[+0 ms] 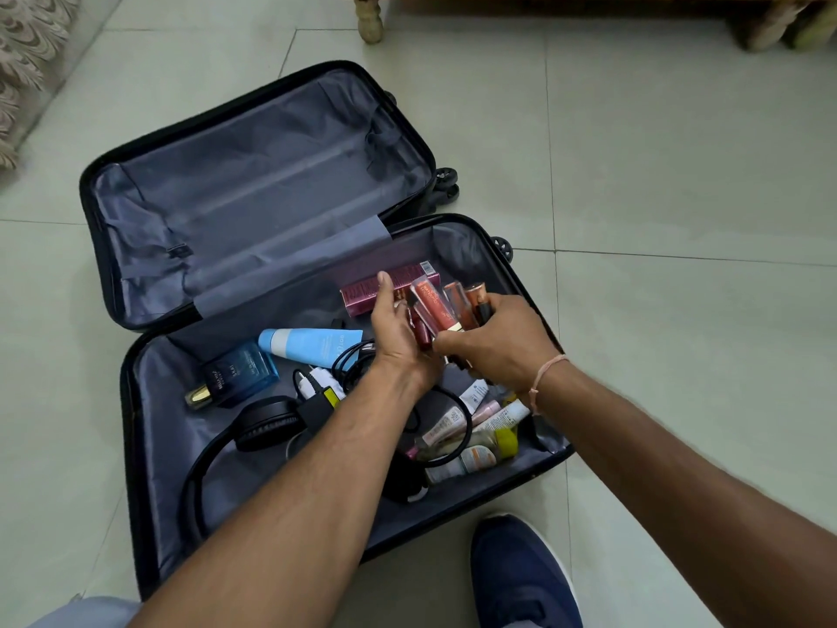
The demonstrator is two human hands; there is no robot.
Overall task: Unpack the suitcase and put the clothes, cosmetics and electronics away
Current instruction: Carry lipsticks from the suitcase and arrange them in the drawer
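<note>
A black suitcase [136, 446] lies open on the floor, its far half bare grey lining. Over the near half, my right hand [493, 342] grips a bunch of lipstick and gloss tubes [435, 305]. My left hand [394, 333] holds the same bunch from the left, fingers pointing up. A maroon box [362, 292] lies just behind them. Left of my hands lie a light blue tube [312, 346], a blue perfume bottle [240, 371], black headphones [267, 423] and chargers with black cables [326, 383]. More cosmetic tubes and bottles [471, 432] are heaped under my right wrist.
The suitcase rests on pale green floor tiles [656, 197]. A wooden furniture leg [371, 20] stands at the top, with a patterned fabric edge [22, 61] at top left. My blue shoe [521, 577] is planted just in front of the case.
</note>
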